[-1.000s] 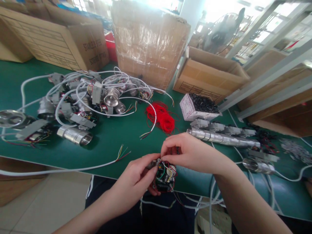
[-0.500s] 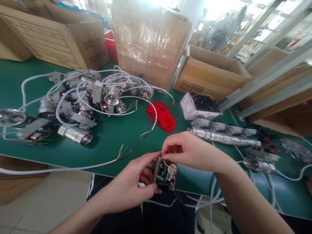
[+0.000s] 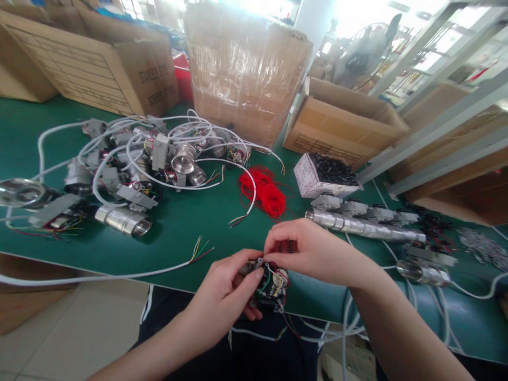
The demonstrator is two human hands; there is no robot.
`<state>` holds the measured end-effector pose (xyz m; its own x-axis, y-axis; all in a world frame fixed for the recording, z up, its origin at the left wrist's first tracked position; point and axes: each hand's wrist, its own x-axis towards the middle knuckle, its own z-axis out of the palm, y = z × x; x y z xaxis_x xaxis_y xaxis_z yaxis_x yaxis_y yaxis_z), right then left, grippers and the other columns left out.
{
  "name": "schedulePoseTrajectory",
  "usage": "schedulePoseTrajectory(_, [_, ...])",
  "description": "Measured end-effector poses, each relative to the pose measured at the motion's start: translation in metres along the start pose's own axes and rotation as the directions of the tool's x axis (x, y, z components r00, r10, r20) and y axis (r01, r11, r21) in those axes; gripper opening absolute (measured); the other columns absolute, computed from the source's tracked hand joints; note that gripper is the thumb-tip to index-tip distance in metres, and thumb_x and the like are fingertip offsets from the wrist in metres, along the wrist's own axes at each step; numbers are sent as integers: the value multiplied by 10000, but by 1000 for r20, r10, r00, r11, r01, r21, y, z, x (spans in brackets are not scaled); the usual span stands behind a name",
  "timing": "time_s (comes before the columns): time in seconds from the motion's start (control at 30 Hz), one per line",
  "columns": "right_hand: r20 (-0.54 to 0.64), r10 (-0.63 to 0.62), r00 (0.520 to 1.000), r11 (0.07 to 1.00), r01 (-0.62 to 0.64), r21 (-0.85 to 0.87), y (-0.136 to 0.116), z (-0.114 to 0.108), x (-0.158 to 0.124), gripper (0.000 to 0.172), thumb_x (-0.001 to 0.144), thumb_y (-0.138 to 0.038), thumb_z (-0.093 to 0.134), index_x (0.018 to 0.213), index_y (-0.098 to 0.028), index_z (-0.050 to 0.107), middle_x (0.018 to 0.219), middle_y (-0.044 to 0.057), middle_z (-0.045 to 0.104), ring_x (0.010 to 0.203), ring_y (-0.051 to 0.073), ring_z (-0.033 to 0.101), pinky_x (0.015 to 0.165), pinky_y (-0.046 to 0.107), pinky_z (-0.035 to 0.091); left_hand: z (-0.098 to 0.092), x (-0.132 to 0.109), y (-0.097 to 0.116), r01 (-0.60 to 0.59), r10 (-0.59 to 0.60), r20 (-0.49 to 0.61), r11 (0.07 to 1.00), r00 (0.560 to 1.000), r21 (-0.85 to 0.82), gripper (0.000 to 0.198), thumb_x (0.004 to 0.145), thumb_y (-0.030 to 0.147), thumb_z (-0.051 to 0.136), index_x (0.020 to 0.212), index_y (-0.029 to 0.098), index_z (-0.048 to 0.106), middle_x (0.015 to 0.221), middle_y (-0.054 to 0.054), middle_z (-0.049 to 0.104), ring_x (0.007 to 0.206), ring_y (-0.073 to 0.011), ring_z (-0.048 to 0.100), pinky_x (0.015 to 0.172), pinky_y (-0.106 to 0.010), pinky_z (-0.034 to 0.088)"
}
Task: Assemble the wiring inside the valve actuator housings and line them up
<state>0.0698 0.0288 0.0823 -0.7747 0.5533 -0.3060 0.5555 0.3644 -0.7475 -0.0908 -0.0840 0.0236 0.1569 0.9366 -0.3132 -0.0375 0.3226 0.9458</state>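
At the table's front edge my left hand [image 3: 228,293] is wrapped round a small wired motor assembly [image 3: 273,288], its thumb on the upper left of it. The assembly shows a black body with green, yellow, white and red wires. Over its top edge, the fingers of my right hand [image 3: 297,246] are pinched together; whatever lies between the fingertips is hidden. Thin wires hang from the assembly's lower side. A white cable [image 3: 159,270] with stripped coloured ends lies to the left of my hands.
Metal valve bodies [image 3: 123,219] with grey brackets and white cables crowd the left. A red wire bundle [image 3: 262,193] lies mid-table. Behind it stand a small box of black parts [image 3: 327,174] and cardboard boxes [image 3: 246,79]. A row of metal fittings [image 3: 365,225] lies right.
My left thumb has moved up from the lower side of the assembly to its upper left edge. My right hand stays pinched at the top.
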Motion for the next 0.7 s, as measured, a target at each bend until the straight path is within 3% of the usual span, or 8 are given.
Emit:
schedulePoseTrajectory(0.13, [1,-6,1000,1000,6,9,1,-1,-1,132,867,-139,667,743,-153,710,663,-22,627,614,110,551,568,206,407,0,0,4,-33,34,-9,998,999,44,348,942,455,516,1057,168,677,833,-34,705,516,-154,691,450,-209,555])
schedulePoseTrajectory(0.3, [-2,-38,999,999,38,36,4,2,0,132,860,-136,676,730,-152,696,652,-29,612,602,104,544,558,202,401,-1,2,6,-32,36,-26,992,999,124,334,949,451,495,1005,173,672,694,4,670,474,-146,662,427,-191,519])
schedulePoseTrajectory(0.7, [0,-20,1000,999,20,34,7,1,-4,137,863,-151,683,726,-154,693,642,-32,613,597,104,538,558,203,394,-3,5,9,6,-5,-5,987,1000,161,352,939,449,495,1038,161,671,637,13,665,445,-177,684,423,-227,552])
